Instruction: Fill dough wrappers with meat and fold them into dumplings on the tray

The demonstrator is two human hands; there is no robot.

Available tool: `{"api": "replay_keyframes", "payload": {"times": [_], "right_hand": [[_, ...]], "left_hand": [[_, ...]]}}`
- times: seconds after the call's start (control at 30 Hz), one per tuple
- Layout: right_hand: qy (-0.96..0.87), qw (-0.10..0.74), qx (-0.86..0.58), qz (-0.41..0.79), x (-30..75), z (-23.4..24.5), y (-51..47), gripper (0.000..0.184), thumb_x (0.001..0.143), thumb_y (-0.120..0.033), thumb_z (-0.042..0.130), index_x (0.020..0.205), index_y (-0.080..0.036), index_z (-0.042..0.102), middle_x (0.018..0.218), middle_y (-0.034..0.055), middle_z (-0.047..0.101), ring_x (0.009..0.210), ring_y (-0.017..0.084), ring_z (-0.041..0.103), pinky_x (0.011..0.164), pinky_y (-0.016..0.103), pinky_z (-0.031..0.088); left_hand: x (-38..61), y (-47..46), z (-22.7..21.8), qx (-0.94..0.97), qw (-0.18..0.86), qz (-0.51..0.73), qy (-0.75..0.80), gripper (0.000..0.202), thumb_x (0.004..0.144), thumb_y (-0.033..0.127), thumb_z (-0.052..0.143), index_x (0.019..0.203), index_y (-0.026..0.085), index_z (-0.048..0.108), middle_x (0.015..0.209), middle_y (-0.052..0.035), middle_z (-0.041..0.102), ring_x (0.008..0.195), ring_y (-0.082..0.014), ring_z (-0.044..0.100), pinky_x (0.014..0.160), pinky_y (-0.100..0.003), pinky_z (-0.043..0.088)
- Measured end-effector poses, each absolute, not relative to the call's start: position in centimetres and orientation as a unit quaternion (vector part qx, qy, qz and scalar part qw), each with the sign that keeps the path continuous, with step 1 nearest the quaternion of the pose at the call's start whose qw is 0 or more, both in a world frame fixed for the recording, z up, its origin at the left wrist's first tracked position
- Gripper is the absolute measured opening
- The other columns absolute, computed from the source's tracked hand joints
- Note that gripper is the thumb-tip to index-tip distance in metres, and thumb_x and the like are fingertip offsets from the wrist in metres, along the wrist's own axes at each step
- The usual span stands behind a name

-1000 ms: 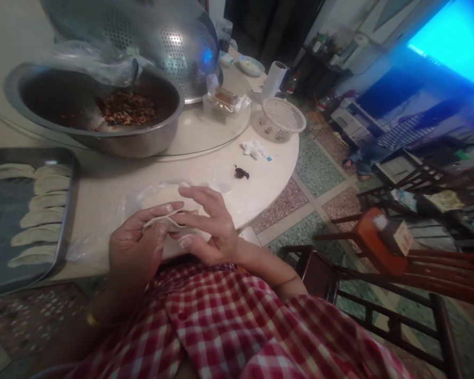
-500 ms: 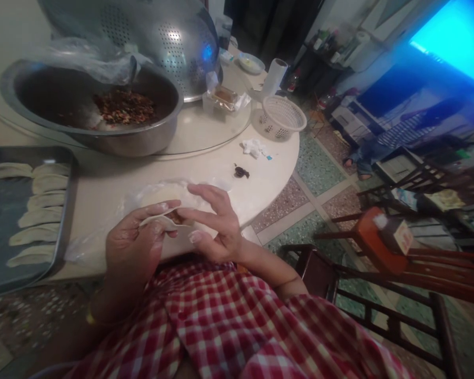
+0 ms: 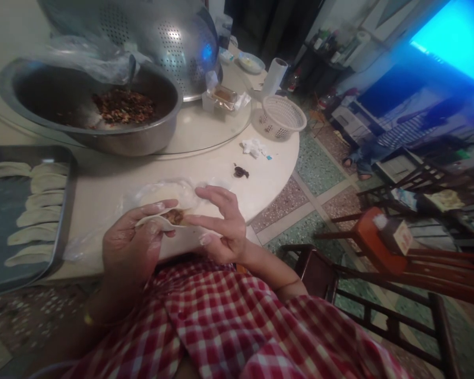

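Note:
My left hand (image 3: 132,242) cups a round dumpling wrapper (image 3: 164,221) with brown filling (image 3: 174,215) showing at its open edge. My right hand (image 3: 221,223) pinches the same wrapper from the right, thumb and forefinger on the dough, the other fingers spread. Both hands hover over the near edge of the round cream table (image 3: 240,189). Behind them a stack of wrappers (image 3: 164,195) lies on a clear plastic sheet. A metal tray (image 3: 63,210) at the left carries several folded dumplings (image 3: 39,200). A large steel bowl (image 3: 142,137) further back contains dark chopped filling (image 3: 120,107).
A perforated steel colander (image 3: 174,42) stands behind the bowl. A white plastic basket (image 3: 284,118), a paper roll (image 3: 274,76), crumpled tissue (image 3: 253,148) and a small dark scrap (image 3: 240,171) sit toward the table's right edge. Wooden chairs (image 3: 379,273) stand on the tiled floor at right.
My right hand has shifted to the right along the wrapper, and the filling now shows between the dough edges. The view has drifted slightly.

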State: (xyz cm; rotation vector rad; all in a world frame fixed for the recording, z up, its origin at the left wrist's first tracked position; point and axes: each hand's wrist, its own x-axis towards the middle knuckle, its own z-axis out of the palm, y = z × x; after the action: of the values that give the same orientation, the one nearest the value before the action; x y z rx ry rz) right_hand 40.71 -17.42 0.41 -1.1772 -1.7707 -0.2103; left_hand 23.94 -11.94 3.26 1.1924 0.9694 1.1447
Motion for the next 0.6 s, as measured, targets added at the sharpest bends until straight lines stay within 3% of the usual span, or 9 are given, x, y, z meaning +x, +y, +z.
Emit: {"api": "replay_keyframes", "payload": {"times": [0.13, 0.3, 0.5, 0.6], "right_hand": [[-0.730, 0.460, -0.501, -0.065, 40.5, 0.2, -17.4, 0.039, 0.096, -0.046, 0.051, 0.117, -0.024, 0.075, 0.148, 0.0107, 0.058, 0.141, 0.028, 0.050, 0.116, 0.053, 0.044], [-0.735, 0.500, -0.453, -0.071, 40.0, 0.5, -16.9, 0.038, 0.099, -0.041, 0.047, 0.116, -0.020, 0.075, 0.145, 0.0138, 0.060, 0.138, 0.026, 0.053, 0.116, 0.050, 0.045], [-0.718, 0.500, -0.482, -0.025, 40.2, 0.7, -17.3, 0.036, 0.096, -0.041, 0.050, 0.116, -0.024, 0.075, 0.140, 0.0102, 0.063, 0.130, 0.027, 0.057, 0.111, 0.051, 0.047], [-0.672, 0.543, -0.504, -0.023, 40.1, 1.2, -17.5, 0.028, 0.097, -0.034, 0.054, 0.112, -0.024, 0.075, 0.122, 0.0094, 0.070, 0.114, 0.024, 0.063, 0.103, 0.047, 0.051]], "left_hand": [[24.2, -12.0, 3.8, 0.456, 0.598, 0.497, 0.432, 0.014, 0.060, 0.015, 0.074, 0.071, 0.022, 0.071, 0.089, -0.0013, 0.083, 0.067, -0.0139, 0.074, 0.055, -0.019, 0.059], [24.5, -12.2, 4.3, 0.422, 0.625, 0.496, 0.430, 0.015, 0.055, 0.017, 0.076, 0.067, 0.022, 0.070, 0.083, -0.0005, 0.083, 0.053, -0.0106, 0.067, 0.054, -0.020, 0.058], [24.5, -12.0, 4.0, 0.389, 0.641, 0.500, 0.433, 0.016, 0.051, 0.016, 0.076, 0.064, 0.023, 0.069, 0.081, 0.0012, 0.082, 0.066, -0.0143, 0.074, 0.057, -0.020, 0.058], [24.5, -11.9, 3.5, 0.408, 0.642, 0.500, 0.413, 0.015, 0.054, 0.015, 0.076, 0.066, 0.022, 0.069, 0.084, -0.0003, 0.082, 0.064, -0.0129, 0.072, 0.055, -0.019, 0.056]]}}
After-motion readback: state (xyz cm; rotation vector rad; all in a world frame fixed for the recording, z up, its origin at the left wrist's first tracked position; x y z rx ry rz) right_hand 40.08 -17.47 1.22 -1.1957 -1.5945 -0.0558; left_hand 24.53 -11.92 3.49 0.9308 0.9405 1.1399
